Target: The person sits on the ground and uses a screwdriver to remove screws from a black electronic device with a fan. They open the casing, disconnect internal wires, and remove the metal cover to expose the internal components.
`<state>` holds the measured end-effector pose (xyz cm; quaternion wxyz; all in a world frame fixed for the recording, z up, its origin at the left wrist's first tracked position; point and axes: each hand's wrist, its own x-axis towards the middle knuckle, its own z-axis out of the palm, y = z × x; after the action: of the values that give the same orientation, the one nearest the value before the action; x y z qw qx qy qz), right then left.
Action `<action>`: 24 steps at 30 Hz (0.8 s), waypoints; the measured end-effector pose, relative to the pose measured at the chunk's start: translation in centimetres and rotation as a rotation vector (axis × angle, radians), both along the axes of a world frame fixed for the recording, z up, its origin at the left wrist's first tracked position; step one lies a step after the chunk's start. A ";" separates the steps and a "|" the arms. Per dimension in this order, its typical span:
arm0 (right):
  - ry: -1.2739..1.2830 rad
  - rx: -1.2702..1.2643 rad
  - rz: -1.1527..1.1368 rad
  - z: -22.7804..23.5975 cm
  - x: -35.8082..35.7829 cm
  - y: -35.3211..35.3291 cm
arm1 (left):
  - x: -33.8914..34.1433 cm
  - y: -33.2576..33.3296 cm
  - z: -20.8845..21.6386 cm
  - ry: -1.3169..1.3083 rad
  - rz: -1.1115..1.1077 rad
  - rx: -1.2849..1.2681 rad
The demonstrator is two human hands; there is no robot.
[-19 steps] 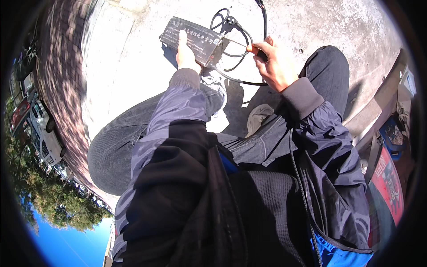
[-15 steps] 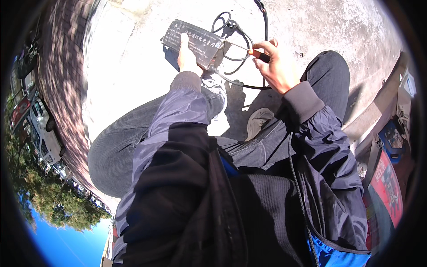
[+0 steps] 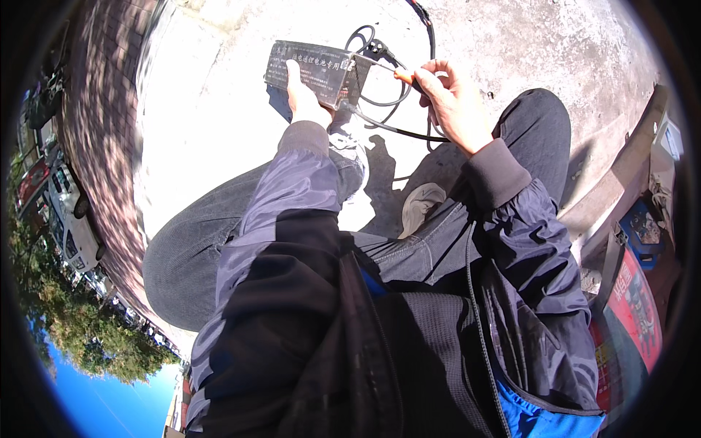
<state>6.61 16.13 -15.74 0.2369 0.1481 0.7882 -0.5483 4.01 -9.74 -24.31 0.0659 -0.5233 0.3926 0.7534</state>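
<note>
A black box-shaped battery charger point(image 3: 321, 77) with pale print on top lies in my left hand point(image 3: 303, 98), thumb across its upper face and the other fingers hidden beneath. My right hand point(image 3: 456, 102) is closed round the handle of a screwdriver point(image 3: 404, 75), orange towards the front and dark behind. Its thin shaft runs left to the upper part of the charger's right end face; whether the tip sits in a screw I cannot tell. A black cable point(image 3: 398, 131) leaves the lower corner of that same end. Behind the shaft lies a black plug point(image 3: 377, 50) with a looped cord.
My bent legs point(image 3: 540, 139) frame the sunlit concrete ground point(image 3: 219, 95). At the right edge are a blue case point(image 3: 642, 232) and a red printed bag point(image 3: 634, 310). Brick paving point(image 3: 102, 117) and parked cars point(image 3: 73, 219) lie off to the left.
The charger has turned slightly and now sits more level, a little further left. My right hand has shifted slightly left with the screwdriver, its fingers rolled round the handle.
</note>
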 end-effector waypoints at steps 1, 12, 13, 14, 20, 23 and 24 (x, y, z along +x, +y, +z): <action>0.167 0.043 0.036 -0.1 0.0 -0.2 | -0.1 0.1 0.2 0.002 -0.003 0.003; 0.049 -0.198 -0.193 0.0 -1.5 -0.3 | 0.0 -0.3 -0.3 -0.014 -0.062 0.015; 0.031 -0.158 -0.216 0.0 -1.5 -0.4 | 0.1 -0.3 -0.4 -0.001 -0.051 0.033; 0.071 -0.112 -0.181 0.0 -1.5 -0.5 | 0.1 -0.3 -0.5 -0.002 -0.047 0.038; 0.382 -0.098 -0.055 0.2 -0.6 -0.3 | 0.0 -0.2 -0.6 0.017 -0.023 0.035; 0.029 -0.180 -0.134 0.1 -0.6 0.0 | 0.0 0.0 -0.5 0.014 -0.016 0.045; 0.173 -0.140 -0.024 0.0 -0.6 -0.1 | 0.0 0.1 -0.4 0.014 -0.021 0.047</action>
<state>5.98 16.06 -15.75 0.1709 0.0928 0.7637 -0.6156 4.06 -9.68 -24.70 0.0835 -0.5123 0.3807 0.7653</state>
